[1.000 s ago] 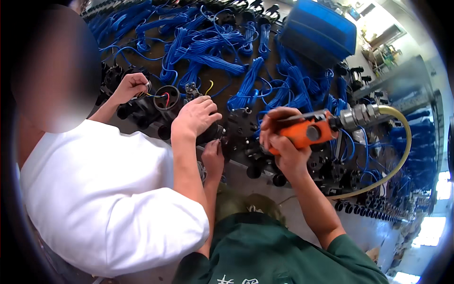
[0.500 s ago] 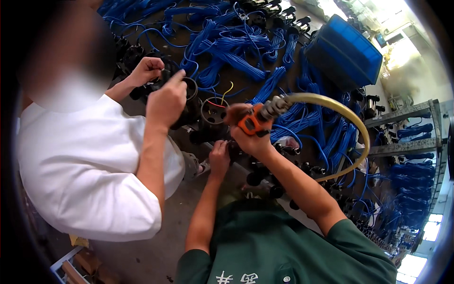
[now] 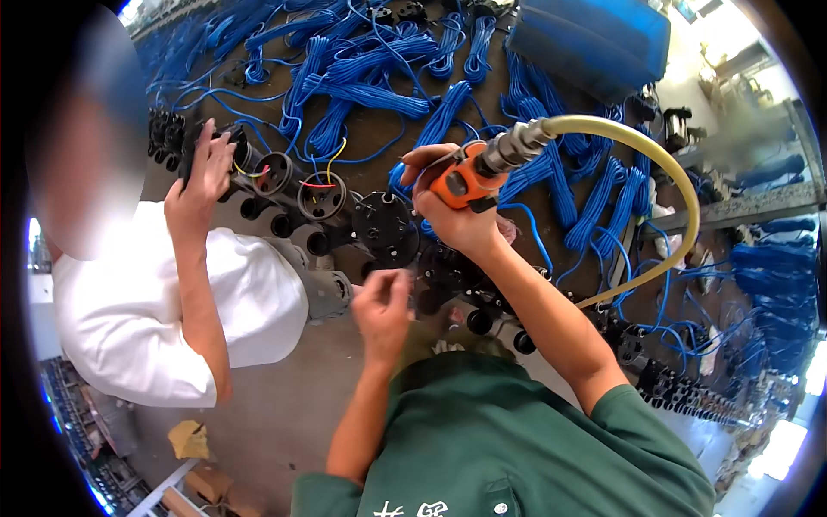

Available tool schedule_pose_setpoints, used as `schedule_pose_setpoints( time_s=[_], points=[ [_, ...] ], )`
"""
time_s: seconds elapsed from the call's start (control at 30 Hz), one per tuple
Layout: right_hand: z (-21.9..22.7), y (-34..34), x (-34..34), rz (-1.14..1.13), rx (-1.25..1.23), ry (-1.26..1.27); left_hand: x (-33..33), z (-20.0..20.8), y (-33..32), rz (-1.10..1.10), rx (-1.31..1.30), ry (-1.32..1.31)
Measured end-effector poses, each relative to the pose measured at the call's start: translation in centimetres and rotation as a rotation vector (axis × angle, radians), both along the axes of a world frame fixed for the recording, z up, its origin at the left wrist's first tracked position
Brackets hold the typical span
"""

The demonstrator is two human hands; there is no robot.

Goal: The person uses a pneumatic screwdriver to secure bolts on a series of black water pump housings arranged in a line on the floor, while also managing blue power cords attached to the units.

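My right hand (image 3: 458, 222) is wrapped round an orange air tool (image 3: 466, 179), whose metal fitting joins a yellowish hose (image 3: 676, 177). Left of the tool, a round black cover (image 3: 385, 228) with small screws sits on a black motor housing. Just below that cover is my left hand (image 3: 382, 314), its fingers curled together and slightly blurred; whatever they pinch, if anything, is too small to see. Beyond the cover stands an open cylindrical housing (image 3: 323, 198) with red and yellow wires coming out. Another open housing (image 3: 274, 175) is beside it.
A co-worker in a white shirt (image 3: 245, 302) stands at my left, one hand (image 3: 202, 185) raised over the row of housings. Bundles of blue cable (image 3: 370, 90) cover the bench behind. A blue crate (image 3: 594, 47) stands at the far right, with a metal rack (image 3: 758, 202) nearer.
The view has shifted, and the round black cover now shows fully. My left hand has drawn back from the housing. My right hand still grips the tool. The co-worker's visible hand moved left.
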State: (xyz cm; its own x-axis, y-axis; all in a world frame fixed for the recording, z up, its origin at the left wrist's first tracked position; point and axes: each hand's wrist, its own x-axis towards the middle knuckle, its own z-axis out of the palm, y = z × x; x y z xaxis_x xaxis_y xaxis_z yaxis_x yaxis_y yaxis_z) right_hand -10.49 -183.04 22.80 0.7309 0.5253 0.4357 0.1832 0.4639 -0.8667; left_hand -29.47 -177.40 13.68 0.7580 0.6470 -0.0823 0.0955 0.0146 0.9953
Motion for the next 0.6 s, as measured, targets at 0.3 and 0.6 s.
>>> schedule_pose_setpoints(
  time_s=[0.3, 0.6],
  points=[
    [0.6, -2.3, 0.8, -0.176, 0.060, 0.061, 20.1, 1.5, 18.3, -0.871, 0.148, 0.806],
    [2.4, -7.4, -0.6, -0.272, 0.113, 0.238, 27.5, -4.9, 10.4, -1.608, 0.394, 1.134]
  ],
)
